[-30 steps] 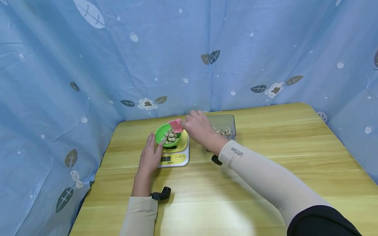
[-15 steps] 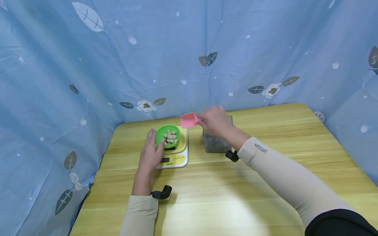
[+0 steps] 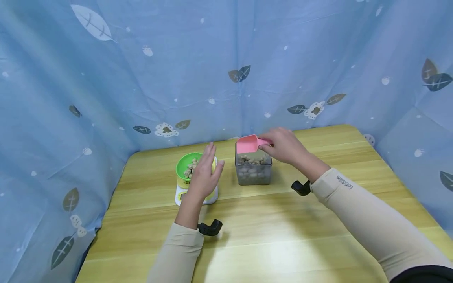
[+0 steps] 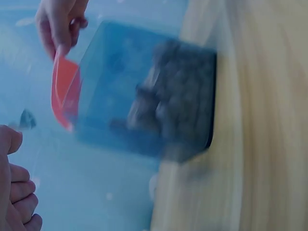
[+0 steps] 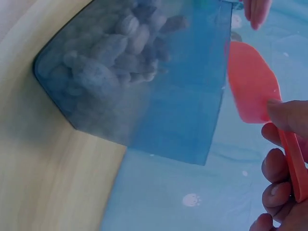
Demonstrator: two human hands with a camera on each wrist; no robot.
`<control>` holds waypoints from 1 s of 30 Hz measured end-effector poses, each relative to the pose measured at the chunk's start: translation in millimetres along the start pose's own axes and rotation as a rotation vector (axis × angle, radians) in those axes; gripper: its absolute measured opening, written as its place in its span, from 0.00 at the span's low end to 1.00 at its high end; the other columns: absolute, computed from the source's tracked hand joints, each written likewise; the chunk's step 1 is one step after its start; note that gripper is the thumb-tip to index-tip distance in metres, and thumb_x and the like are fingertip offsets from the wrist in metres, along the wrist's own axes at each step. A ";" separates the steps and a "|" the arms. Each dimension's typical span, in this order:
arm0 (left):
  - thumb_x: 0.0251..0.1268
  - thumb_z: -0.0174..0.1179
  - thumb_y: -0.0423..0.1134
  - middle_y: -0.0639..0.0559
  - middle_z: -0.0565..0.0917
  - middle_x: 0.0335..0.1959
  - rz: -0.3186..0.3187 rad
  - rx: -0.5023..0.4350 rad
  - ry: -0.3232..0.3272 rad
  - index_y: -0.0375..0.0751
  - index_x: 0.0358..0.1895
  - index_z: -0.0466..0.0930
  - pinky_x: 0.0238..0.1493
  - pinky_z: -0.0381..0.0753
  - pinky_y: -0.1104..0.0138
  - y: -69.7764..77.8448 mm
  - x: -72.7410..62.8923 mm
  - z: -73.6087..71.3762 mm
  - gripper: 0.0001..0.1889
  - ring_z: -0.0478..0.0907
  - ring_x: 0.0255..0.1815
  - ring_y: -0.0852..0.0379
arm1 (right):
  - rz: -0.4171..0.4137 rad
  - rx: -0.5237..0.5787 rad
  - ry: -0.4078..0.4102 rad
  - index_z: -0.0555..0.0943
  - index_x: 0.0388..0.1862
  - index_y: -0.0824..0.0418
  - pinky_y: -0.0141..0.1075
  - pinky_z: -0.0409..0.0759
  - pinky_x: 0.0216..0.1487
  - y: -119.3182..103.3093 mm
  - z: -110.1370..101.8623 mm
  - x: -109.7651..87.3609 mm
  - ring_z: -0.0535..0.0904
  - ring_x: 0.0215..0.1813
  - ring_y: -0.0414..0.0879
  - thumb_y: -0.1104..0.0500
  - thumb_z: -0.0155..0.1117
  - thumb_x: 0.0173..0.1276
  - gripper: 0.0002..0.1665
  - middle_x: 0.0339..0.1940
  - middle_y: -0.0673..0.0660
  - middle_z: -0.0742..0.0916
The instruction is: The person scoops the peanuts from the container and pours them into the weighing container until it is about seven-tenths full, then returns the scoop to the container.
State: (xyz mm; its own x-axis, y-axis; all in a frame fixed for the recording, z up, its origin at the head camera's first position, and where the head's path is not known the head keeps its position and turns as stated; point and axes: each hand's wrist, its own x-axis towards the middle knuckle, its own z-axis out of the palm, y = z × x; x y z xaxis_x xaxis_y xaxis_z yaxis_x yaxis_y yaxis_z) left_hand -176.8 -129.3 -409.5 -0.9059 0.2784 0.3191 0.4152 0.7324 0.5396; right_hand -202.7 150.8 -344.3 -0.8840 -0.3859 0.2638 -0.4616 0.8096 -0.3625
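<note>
My right hand (image 3: 284, 145) grips the handle of a pink scoop (image 3: 247, 144), holding it above the back rim of a clear grey container (image 3: 254, 180). In the right wrist view, thumb and fingers wrap round the handle, and the scoop's blade (image 5: 252, 84) shows no load. Pale, lumpy pieces like unshelled peanuts (image 3: 252, 160) lie in the container's lower part. My left hand (image 3: 204, 179) is raised with straight fingers, between the container and a green bowl (image 3: 182, 164). The bowl holds more such peanuts and sits on a kitchen scale (image 3: 178, 192), partly hidden by this hand.
A pale wooden table (image 3: 269, 236) carries everything. Behind it hangs a blue patterned curtain (image 3: 212, 70), close to the table's back edge. Black wrist cameras (image 3: 210, 228) stick out from both wrists.
My right hand has carried the scoop from over the green bowl rightward to the container. The left hand has left the bowl's side and moved right. The head view has shifted slightly.
</note>
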 end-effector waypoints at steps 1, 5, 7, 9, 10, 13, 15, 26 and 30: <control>0.79 0.41 0.54 0.50 0.50 0.81 0.012 0.005 -0.013 0.42 0.79 0.50 0.78 0.53 0.51 3.7 2.0 4.9 0.34 0.47 0.81 0.50 | 0.000 0.009 -0.005 0.87 0.49 0.56 0.42 0.68 0.36 2.5 0.7 -1.0 0.74 0.36 0.49 0.53 0.66 0.68 0.14 0.33 0.52 0.87; 0.79 0.41 0.54 0.49 0.49 0.81 0.026 0.021 -0.074 0.40 0.79 0.50 0.79 0.51 0.55 18.3 9.3 23.4 0.34 0.47 0.81 0.51 | 0.005 0.048 -0.020 0.87 0.51 0.59 0.40 0.70 0.35 9.8 5.8 -4.6 0.75 0.34 0.48 0.55 0.67 0.66 0.16 0.35 0.54 0.88; 0.79 0.41 0.54 0.49 0.49 0.81 0.023 0.031 -0.101 0.40 0.79 0.50 0.79 0.51 0.56 23.3 11.9 31.3 0.34 0.47 0.81 0.51 | -0.007 0.067 -0.027 0.86 0.51 0.61 0.41 0.73 0.35 11.6 10.1 -5.6 0.76 0.34 0.48 0.56 0.67 0.66 0.17 0.36 0.55 0.89; 0.79 0.41 0.53 0.49 0.50 0.81 0.027 0.039 -0.119 0.39 0.78 0.51 0.79 0.52 0.57 27.0 12.9 37.8 0.33 0.47 0.81 0.51 | -0.023 0.076 -0.033 0.86 0.52 0.62 0.41 0.75 0.37 11.7 14.7 -5.8 0.77 0.35 0.48 0.56 0.68 0.65 0.18 0.38 0.56 0.89; 0.79 0.41 0.53 0.49 0.51 0.81 0.030 0.046 -0.124 0.39 0.78 0.52 0.79 0.52 0.57 28.3 13.1 40.8 0.33 0.47 0.81 0.51 | -0.028 0.077 -0.038 0.86 0.52 0.62 0.41 0.75 0.37 11.8 16.9 -5.6 0.77 0.35 0.48 0.56 0.68 0.65 0.18 0.38 0.57 0.89; 0.79 0.40 0.53 0.48 0.53 0.80 0.039 0.053 -0.126 0.38 0.77 0.54 0.79 0.54 0.57 31.3 12.8 47.4 0.32 0.49 0.81 0.52 | -0.030 0.052 -0.059 0.86 0.52 0.63 0.39 0.71 0.36 11.2 20.6 -4.6 0.73 0.34 0.49 0.56 0.67 0.64 0.19 0.34 0.57 0.86; 0.79 0.41 0.53 0.47 0.54 0.80 0.042 0.060 -0.109 0.37 0.77 0.56 0.78 0.55 0.58 33.0 12.5 50.7 0.32 0.50 0.80 0.52 | -0.014 0.019 -0.074 0.86 0.52 0.62 0.39 0.70 0.37 11.2 21.0 -3.9 0.71 0.35 0.50 0.55 0.68 0.64 0.19 0.33 0.57 0.83; 0.78 0.44 0.54 0.45 0.59 0.78 0.012 0.062 -0.059 0.35 0.76 0.58 0.77 0.59 0.55 39.8 9.3 57.0 0.33 0.54 0.79 0.50 | 0.030 -0.173 -0.073 0.86 0.54 0.55 0.46 0.72 0.41 18.8 31.9 -2.9 0.70 0.45 0.55 0.52 0.66 0.69 0.17 0.47 0.59 0.81; 0.78 0.44 0.55 0.46 0.59 0.78 0.008 0.064 -0.054 0.36 0.76 0.58 0.77 0.59 0.55 40.8 9.4 56.6 0.33 0.54 0.79 0.50 | 0.033 -0.142 -0.033 0.85 0.55 0.57 0.47 0.72 0.42 19.6 35.0 -3.2 0.70 0.46 0.56 0.52 0.65 0.70 0.18 0.49 0.61 0.81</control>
State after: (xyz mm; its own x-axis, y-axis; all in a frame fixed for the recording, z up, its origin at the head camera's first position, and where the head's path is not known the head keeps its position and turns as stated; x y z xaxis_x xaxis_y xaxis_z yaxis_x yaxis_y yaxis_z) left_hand -173.1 -61.6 -428.6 -0.9067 0.3159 0.2796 0.4174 0.7677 0.4862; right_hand -211.5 152.4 -383.5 -0.9014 -0.3708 0.2237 -0.4196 0.8755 -0.2395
